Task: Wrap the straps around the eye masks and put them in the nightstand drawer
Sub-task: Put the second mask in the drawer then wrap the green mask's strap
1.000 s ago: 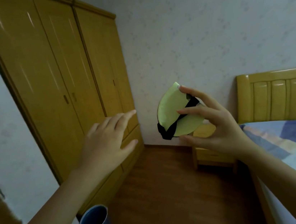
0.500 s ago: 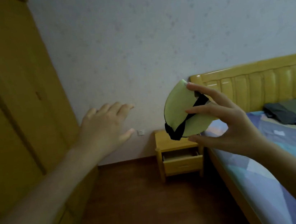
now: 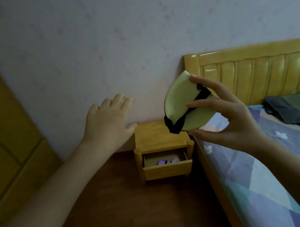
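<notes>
Right hand [image 3: 230, 121] pinching a folded green eye mask [image 3: 180, 105], its black strap [image 3: 187, 111] already wrapped, in the air above the nightstand [image 3: 158, 137]; left hand [image 3: 108, 122] hanging open, empty; open drawer [image 3: 167, 165] awaiting it, further masks [image 3: 293, 107] apparently lying on the bed [image 3: 249, 176]

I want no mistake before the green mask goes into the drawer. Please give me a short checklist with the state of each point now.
1. Strap wrapped around the green eye mask: ok, black band crosses it.
2. Right hand holds the mask firmly: ok, fingers pinch both edges.
3. Nightstand drawer open: ok, pulled out.
4. Room inside the drawer: cannot tell, something light purple lies there already.
5. Left hand free: ok, open and holding nothing.
6. Other masks on the bed wrapped: cannot tell, the dark items near the headboard are unclear.
</notes>
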A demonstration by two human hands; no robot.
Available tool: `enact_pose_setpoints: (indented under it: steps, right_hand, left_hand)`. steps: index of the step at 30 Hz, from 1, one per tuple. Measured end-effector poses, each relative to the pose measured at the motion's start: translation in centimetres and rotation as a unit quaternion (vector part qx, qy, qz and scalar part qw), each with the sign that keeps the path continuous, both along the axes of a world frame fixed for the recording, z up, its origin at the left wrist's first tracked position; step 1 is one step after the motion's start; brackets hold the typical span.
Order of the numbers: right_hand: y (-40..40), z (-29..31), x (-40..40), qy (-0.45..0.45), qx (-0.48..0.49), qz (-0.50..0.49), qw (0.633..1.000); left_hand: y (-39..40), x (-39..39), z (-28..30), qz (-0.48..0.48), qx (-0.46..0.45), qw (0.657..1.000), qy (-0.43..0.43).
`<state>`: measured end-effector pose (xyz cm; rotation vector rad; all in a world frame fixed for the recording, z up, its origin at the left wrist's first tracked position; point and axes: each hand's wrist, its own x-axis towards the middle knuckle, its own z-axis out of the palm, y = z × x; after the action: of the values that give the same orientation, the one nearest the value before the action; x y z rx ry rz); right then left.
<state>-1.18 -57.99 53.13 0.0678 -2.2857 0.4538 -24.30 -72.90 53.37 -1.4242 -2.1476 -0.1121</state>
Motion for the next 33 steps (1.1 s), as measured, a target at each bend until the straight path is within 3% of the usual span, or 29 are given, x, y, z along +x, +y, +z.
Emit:
enact_pose_setpoints:
  steps: [6, 16, 27, 33]
  right_hand:
    - [10.5, -6.8, -10.3, -0.069, -0.072, 0.039, 0.994]
    - [25.6, -24.9, -24.8, -0.205, -0.209, 0.040, 0.955]
    - [36.2, -52.7, -33.5, -0.355, -0.385, 0.020, 0.851]
    - [36.0, -66.3, -36.3, -0.397, -0.517, -0.042, 0.757]
  left_hand:
    - [9.7, -7.8, -7.9, 0.019, -0.061, 0.994, -0.084]
    - [27.2, -20.2, -25.8, 0.018, -0.193, 0.961, -0.196]
    - [37.7, -26.7, -52.0, 0.067, -0.288, 0.903, -0.311]
    - [38.8, -28.6, -62.1, 0.055, -0.273, 0.916, -0.289]
